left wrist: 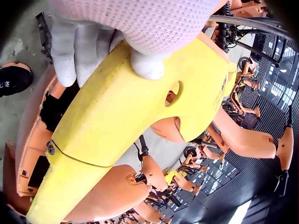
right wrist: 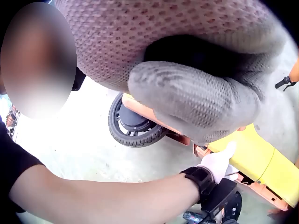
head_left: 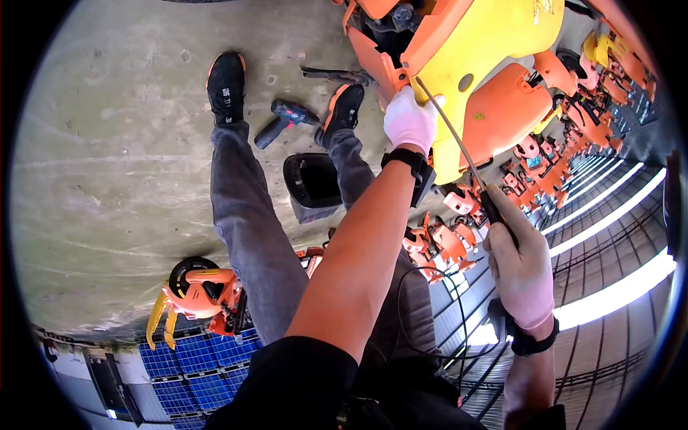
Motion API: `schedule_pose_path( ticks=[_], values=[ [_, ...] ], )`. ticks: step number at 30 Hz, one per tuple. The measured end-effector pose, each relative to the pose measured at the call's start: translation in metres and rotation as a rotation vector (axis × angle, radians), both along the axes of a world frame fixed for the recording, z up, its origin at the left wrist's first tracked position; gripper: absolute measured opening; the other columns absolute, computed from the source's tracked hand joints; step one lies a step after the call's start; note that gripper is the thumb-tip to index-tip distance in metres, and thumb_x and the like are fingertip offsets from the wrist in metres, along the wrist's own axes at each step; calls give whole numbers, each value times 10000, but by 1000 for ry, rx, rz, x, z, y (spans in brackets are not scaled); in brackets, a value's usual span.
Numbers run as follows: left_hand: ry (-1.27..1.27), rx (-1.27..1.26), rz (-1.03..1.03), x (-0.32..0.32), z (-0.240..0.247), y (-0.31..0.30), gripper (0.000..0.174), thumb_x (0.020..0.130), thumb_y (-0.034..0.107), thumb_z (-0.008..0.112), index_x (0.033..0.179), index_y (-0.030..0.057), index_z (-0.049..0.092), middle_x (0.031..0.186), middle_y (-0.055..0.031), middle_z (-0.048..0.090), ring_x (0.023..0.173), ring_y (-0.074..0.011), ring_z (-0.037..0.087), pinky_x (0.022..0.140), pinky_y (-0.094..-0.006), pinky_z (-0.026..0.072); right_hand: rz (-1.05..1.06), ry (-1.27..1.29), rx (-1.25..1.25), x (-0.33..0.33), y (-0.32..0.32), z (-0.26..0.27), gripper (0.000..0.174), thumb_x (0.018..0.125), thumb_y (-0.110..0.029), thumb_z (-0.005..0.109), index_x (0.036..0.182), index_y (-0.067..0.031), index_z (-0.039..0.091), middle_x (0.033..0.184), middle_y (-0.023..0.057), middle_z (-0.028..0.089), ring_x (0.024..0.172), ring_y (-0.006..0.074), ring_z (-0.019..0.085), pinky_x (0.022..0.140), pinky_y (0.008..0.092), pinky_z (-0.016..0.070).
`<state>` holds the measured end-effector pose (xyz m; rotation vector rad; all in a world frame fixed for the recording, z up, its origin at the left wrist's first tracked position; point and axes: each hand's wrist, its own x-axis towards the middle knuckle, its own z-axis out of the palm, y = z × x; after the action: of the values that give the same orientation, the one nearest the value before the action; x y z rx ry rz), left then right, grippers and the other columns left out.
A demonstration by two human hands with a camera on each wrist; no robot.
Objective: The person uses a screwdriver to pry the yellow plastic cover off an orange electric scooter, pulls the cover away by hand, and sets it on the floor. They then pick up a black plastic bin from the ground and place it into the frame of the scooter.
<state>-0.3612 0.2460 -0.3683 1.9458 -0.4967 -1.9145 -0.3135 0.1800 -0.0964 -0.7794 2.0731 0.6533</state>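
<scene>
A long-shafted screwdriver (head_left: 491, 206) with a dark handle is gripped in my gloved right hand (head_left: 522, 269), its shaft slanting toward the scooter. Its far end meets the edge of the yellow body panel (head_left: 512, 29) in the head view, right by my left fingers. My gloved left hand (head_left: 411, 122) holds that edge. In the left wrist view the thumb (left wrist: 148, 69) presses the yellow face while the other fingers (left wrist: 65, 65) bend over the side. Orange parts (head_left: 444, 32) adjoin the panel. In the right wrist view, curled right fingers (right wrist: 191, 93) wrap the dark handle.
A cordless drill (head_left: 290, 113) lies on the concrete floor between the shoes. Beside the leg stands a black bin (head_left: 315, 213). A dark strip (head_left: 333, 74) lies near the scooter. Several orange scooters (head_left: 530, 161) crowd the right, and blue crates (head_left: 193, 355) are stacked behind.
</scene>
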Motion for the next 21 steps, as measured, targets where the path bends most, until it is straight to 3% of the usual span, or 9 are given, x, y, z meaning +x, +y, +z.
schedule_pose_path(
  ticks=[6, 8, 13, 21],
  values=[
    [-80, 5, -1, -4, 3, -2, 413, 757, 399, 773, 889, 25, 659, 829, -192, 693, 819, -385, 670, 730, -460, 528, 69, 8, -35, -2, 3, -4, 400, 933, -54, 464, 1315, 37, 540, 858, 136, 658, 642, 99, 511, 596, 267, 439],
    [-119, 1, -3, -3, 3, -4, 426, 757, 413, 773, 876, 21, 656, 815, -196, 691, 808, -390, 670, 721, -459, 530, 7, 33, 6, 0, -1, -8, 400, 936, -58, 464, 1319, 30, 539, 838, 127, 649, 641, 99, 515, 602, 271, 446],
    [-36, 83, -97, 7, 6, -10, 445, 758, 436, 777, 857, 19, 656, 788, -193, 687, 778, -387, 670, 708, -456, 533, 56, 17, -37, 7, 5, -13, 403, 940, -67, 456, 1323, 30, 533, 778, 120, 626, 625, 102, 519, 597, 268, 447],
    [14, 27, -53, 8, -1, -2, 447, 765, 430, 777, 849, 9, 651, 768, -198, 674, 774, -389, 663, 695, -444, 519, 11, -7, -70, 15, 8, -22, 420, 918, -74, 463, 1307, 74, 524, 765, 141, 638, 626, 115, 561, 601, 273, 469]
  ],
)
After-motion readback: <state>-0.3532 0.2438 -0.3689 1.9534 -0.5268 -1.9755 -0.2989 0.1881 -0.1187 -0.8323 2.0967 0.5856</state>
